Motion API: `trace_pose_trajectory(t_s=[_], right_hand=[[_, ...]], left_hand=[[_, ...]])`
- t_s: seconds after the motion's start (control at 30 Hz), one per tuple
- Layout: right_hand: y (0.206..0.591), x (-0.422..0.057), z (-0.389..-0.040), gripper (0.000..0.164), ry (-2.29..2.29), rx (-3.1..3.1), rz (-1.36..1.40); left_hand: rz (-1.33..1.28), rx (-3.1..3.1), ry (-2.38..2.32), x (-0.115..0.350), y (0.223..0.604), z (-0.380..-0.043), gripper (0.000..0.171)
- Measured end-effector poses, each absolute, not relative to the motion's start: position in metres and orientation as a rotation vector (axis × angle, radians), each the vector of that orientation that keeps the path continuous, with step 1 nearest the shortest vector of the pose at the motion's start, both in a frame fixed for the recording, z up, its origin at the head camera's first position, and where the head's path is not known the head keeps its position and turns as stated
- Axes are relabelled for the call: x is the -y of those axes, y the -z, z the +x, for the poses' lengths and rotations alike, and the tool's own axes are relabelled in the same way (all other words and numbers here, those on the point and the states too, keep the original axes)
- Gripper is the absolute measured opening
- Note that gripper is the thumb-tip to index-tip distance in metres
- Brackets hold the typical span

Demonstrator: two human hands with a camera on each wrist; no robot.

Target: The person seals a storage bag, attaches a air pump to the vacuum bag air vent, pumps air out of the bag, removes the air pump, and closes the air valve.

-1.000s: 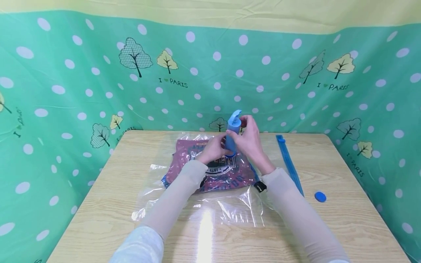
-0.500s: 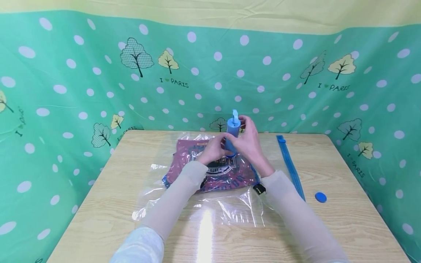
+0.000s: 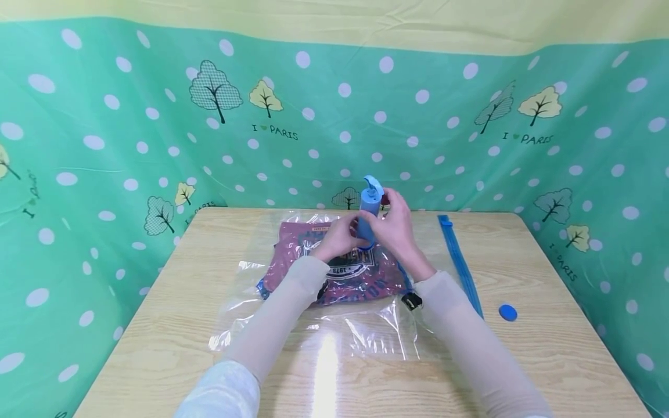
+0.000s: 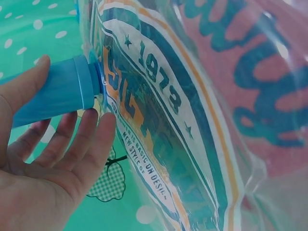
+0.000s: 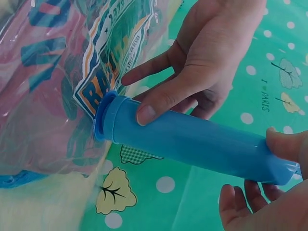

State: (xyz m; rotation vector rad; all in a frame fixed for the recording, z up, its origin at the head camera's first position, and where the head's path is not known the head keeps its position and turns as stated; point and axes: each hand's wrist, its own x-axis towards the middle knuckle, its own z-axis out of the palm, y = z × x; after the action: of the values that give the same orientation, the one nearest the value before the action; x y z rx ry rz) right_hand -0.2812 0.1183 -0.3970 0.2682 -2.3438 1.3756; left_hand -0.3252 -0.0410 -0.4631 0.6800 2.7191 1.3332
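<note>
A blue hand pump [image 3: 369, 210] stands nearly upright on a clear plastic storage bag [image 3: 292, 331] that holds a folded pink printed shirt [image 3: 292, 249]. My left hand [image 3: 340, 237] grips the pump's lower barrel between thumb and fingers. In the left wrist view, the pump's collar meets a round blue valve [image 4: 103, 77] on the bag. Higher up, my right hand [image 3: 394, 226] holds the barrel near the handle end; the right wrist view shows its thumb [image 5: 284, 144] on one side and fingers on the other. The curved light-blue handle [image 3: 373, 184] sits at the top.
On the right of the wooden table [image 3: 554, 354] lie a blue zip strip [image 3: 460, 261] and a round blue cap [image 3: 507, 312]. Black clips [image 3: 412, 300] show near the bag's right side. A green dotted curtain [image 3: 334, 116] hangs behind the table.
The pump's curved handle has turned about the barrel, from pointing right to end-on to pointing left. My right hand has shifted slightly around the upper barrel; the left hand stays put.
</note>
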Motion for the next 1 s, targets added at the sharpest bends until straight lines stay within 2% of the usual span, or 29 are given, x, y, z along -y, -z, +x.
trace_pose_trajectory(t_s=[0.4, 0.67, 1.0], right_hand=[[0.400, -0.117, -0.282, 0.078, -1.367, 2.380, 0.260], [0.408, -0.117, -0.287, 0.059, -1.442, 2.340, 0.224], [0.401, -0.122, -0.280, 0.067, -1.517, 2.389, 0.279]], left_hand=[[0.699, -2.762, -1.315, 0.041, 0.467, -0.326, 0.058], [0.683, -2.737, -1.324, 0.041, 0.468, -0.328, 0.061], [0.660, -2.720, -1.314, 0.041, 0.466, -0.329, 0.059]])
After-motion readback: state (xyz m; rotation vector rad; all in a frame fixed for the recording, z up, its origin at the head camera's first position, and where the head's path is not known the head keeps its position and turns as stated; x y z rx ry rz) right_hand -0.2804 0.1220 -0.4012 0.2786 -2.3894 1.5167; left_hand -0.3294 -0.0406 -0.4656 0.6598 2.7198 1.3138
